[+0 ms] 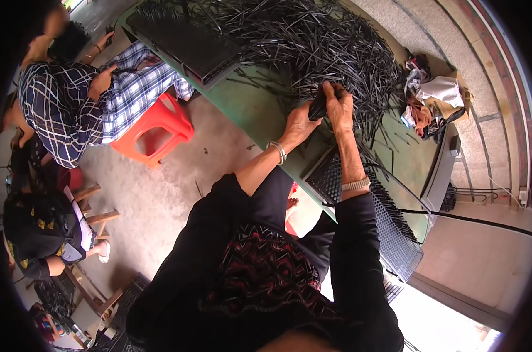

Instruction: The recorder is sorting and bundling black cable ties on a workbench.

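Over the green table, my left hand is closed around the lower left side of a small bundle of thin black sticks. From the right, my right hand grips the same bundle near its top, fingers bent over it. Both hands meet at the bundle, and the fingers partly cover it. Just beyond them spreads a large heap of loose thin black sticks. Beside my right forearm lies a black perforated tray, its far part carrying rows of upright black pieces; my forearm hides part of it.
Another dark tray, densely filled, sits at the table's far left. A cardboard box with crumpled cloth and wrapping stands against the right wall. A red stool with a seated person is on the left; another person sits lower left.
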Action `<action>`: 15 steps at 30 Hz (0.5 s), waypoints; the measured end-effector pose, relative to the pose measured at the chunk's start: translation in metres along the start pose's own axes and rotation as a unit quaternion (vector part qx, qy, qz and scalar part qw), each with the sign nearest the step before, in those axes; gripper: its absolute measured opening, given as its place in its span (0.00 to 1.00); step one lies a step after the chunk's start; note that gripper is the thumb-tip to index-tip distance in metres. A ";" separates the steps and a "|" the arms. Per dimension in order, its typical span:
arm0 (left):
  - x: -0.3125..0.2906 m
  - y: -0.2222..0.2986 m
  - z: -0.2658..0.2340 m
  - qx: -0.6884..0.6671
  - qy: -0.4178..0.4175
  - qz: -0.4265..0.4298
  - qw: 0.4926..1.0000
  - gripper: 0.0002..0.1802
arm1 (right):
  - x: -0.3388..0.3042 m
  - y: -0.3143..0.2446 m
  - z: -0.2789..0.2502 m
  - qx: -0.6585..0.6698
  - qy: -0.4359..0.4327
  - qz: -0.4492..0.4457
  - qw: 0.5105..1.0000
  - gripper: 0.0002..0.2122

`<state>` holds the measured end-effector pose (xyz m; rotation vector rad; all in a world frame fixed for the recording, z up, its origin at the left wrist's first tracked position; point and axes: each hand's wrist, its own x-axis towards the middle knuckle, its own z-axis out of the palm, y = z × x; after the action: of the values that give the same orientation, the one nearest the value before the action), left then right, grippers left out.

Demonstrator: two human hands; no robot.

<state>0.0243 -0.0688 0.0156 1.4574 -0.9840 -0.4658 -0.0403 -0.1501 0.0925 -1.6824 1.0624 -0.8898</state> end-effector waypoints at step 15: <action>0.048 0.003 -0.020 -0.344 -0.123 -0.251 0.896 0.15 | 0.055 -0.026 -0.041 0.240 0.221 0.011 0.945 0.14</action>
<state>0.0654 -0.0942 0.0351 0.9892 -0.5186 -1.2644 -0.0502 -0.2086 0.1344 -1.0862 1.0384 -1.4247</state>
